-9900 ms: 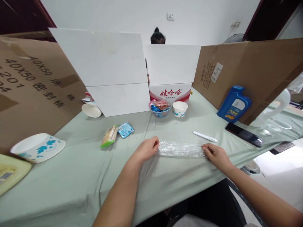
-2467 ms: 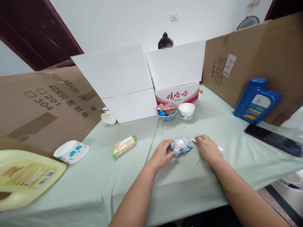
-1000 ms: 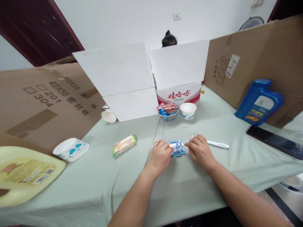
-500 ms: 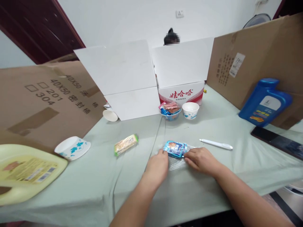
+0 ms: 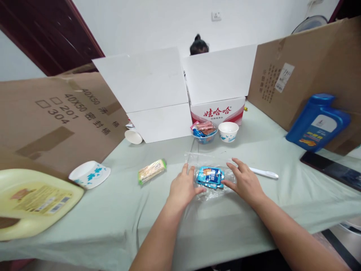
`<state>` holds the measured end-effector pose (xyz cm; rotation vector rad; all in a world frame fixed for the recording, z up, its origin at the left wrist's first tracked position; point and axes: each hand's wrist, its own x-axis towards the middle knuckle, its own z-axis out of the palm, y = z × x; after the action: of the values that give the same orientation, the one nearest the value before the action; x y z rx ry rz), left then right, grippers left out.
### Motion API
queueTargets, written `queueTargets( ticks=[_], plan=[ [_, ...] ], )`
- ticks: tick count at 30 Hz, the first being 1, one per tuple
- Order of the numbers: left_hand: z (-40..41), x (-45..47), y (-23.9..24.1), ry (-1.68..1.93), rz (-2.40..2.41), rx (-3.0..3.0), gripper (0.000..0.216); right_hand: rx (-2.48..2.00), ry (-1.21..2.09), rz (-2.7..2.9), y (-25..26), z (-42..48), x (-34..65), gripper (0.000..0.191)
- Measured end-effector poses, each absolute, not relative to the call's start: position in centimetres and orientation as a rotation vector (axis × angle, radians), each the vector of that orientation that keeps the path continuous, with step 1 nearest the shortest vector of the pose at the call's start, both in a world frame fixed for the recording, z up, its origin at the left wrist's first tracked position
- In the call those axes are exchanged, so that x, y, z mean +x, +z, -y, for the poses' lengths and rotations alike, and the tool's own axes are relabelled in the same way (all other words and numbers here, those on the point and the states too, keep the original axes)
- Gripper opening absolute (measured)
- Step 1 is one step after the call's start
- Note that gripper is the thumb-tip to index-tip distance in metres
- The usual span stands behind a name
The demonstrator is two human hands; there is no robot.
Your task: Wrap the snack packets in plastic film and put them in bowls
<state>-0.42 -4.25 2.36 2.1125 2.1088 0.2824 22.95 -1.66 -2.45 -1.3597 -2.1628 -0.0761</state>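
Note:
Blue snack packets [image 5: 209,176] lie in a small stack on or inside a clear plastic bag [image 5: 211,194] at the front middle of the table; I cannot tell which. My left hand [image 5: 182,189] is at the bag's left side, fingers spread and thumb pointing toward the packets. On the right side, my right hand [image 5: 244,182] has its fingers apart, with the thumb close to the packets. Neither hand grips anything. Just behind my right hand lies a white pen-like stick [image 5: 265,173], its left end hidden by the hand.
Left of the bag lies a wrapped snack pack [image 5: 152,171]. A tipped paper bowl [image 5: 89,175] and a yellow jug [image 5: 36,207] are farther left. Behind stand a bowl of packets [image 5: 204,132] and a white bowl [image 5: 228,131]. A blue bottle [image 5: 317,124] and phone [image 5: 331,169] are right.
Both hands have let go of the packets and bag, and their fingers have spread apart. The plastic now lies more spread out around the packets.

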Motion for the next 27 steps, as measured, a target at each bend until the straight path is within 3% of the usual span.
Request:
queueTargets(
  ticks=[3,5,7,11,18,24,27],
  plan=[
    [4.1,-0.3,2.5,0.524,-2.083,2.246,0.039,-1.067,-0.037,2.246,-2.4,2.0,21.9,0.038],
    [4.0,-0.3,2.1,0.512,-1.928,2.360,0.052,-0.982,0.015,2.344,-2.8,2.1,20.9,0.046],
    [3.7,-0.3,1.5,0.377,-1.779,2.382,0.083,-0.994,0.051,2.413,-3.4,2.0,20.2,0.054],
    [3.5,-0.6,0.5,0.229,-1.710,2.291,0.113,-1.091,0.070,2.422,-4.0,1.9,20.0,0.042],
    [3.6,-0.6,0.9,0.240,-1.719,2.297,0.117,-1.208,0.102,2.400,-2.9,1.3,20.0,0.036],
    [3.0,-0.8,0.6,0.308,-1.561,2.312,0.115,-1.068,-0.070,2.603,-2.2,0.7,19.1,0.062],
    [3.0,-0.8,0.8,0.252,-1.574,2.296,0.119,-1.073,-0.110,2.704,-1.3,0.3,19.1,0.055]
  ],
)
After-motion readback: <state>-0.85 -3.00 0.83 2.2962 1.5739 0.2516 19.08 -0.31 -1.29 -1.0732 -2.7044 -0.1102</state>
